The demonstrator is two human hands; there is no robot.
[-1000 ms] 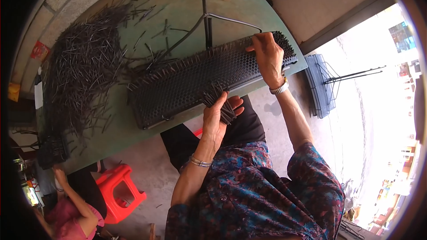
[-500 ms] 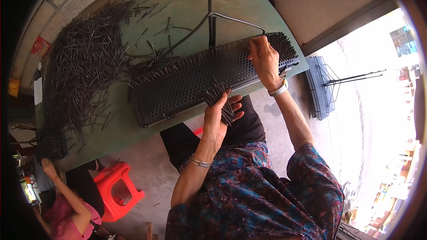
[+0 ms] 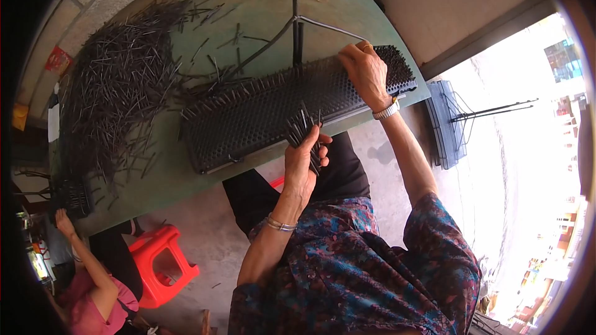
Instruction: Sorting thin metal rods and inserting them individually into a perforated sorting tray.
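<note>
My left hand (image 3: pixel 300 162) is wrapped round a bundle of thin dark sticks (image 3: pixel 302 125), just in front of the long black perforated rack (image 3: pixel 254 127). The sticks fan out above the fingers. My right hand (image 3: pixel 368 75) is over the right part of the rack, its fingers bent down and pinched together near the far edge. Whatever the fingertips hold is hidden behind them. Short dark sticks stand in holes along the rack's far edge and crowd its right end. Open holes fill much of the middle and near side.
A large heap of loose dark sticks (image 3: pixel 124 80) covers the left of the green table (image 3: pixel 267 3). A metal rod frame (image 3: pixel 295 0) rises behind the rack. A co-worker's hand (image 3: pixel 64 222) touches another dark rack at lower left. A red stool (image 3: pixel 162 267) stands below.
My right hand has shifted slightly left and toward the rack's far edge. My left fingers have curled tighter round the sticks, which now stand more upright.
</note>
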